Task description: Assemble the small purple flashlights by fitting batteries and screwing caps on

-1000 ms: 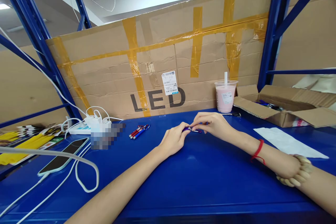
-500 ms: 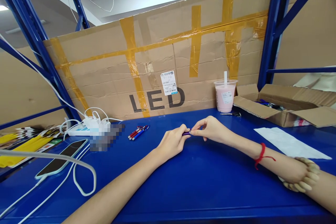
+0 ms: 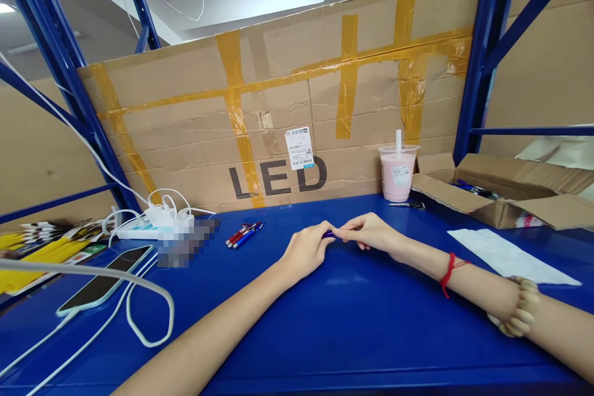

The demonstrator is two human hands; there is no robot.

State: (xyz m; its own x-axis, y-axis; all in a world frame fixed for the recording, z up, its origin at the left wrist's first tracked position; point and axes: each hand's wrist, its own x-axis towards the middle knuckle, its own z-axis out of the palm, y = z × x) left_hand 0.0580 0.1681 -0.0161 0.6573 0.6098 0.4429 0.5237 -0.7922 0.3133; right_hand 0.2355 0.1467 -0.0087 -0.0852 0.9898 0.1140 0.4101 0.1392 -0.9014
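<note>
My left hand (image 3: pixel 306 250) and my right hand (image 3: pixel 369 232) meet over the middle of the blue table (image 3: pixel 325 315). Both pinch one small purple pen-like item (image 3: pixel 328 234), of which only a short bit shows between the fingertips. Left fingers curl round one end. The right thumb and forefinger press on the other end. A few red and blue pens (image 3: pixel 244 234) lie on the table to the left of my hands.
A pink drink cup with a straw (image 3: pixel 398 173) stands at the back. An open cardboard box (image 3: pixel 501 195) and a white sheet (image 3: pixel 505 255) are on the right. A phone (image 3: pixel 104 284), white cables (image 3: pixel 139 315) and a power strip (image 3: pixel 148 226) lie on the left. Taped cardboard marked LED (image 3: pixel 288 117) walls the back.
My hands have drawn closer together and the right fingers have closed down onto the item, so less of it shows. Both forearms stay resting on the table.
</note>
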